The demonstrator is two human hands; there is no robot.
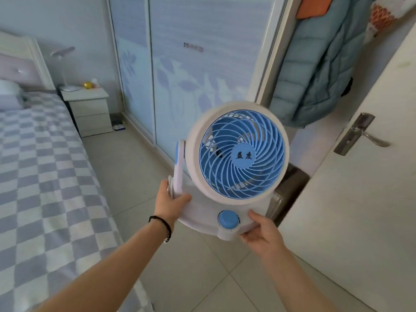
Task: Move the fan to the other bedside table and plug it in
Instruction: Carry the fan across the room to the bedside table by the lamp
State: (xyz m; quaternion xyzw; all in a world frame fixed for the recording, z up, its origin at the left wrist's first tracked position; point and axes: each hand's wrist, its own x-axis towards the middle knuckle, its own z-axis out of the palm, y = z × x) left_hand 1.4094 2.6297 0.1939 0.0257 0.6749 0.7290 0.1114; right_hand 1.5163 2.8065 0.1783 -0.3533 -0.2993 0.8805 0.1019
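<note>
1. The white-and-blue fan (pixel 234 163) is held in the air above the tiled floor (pixel 191 266), beside the bed (pixel 45 176).
2. The left hand (pixel 167 202) has its fingers closed on the fan's side bracket.
3. The right hand (pixel 262 233) grips the base edge by the blue knob (pixel 228 219).
4. The bedside counter (pixel 87 109) stands well apart, at the bed's head.

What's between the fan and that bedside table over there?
Nothing visible. Both hands, left and right, hold the fan in the air, and only bare floor runs between the bed and wardrobe to the table.
</note>
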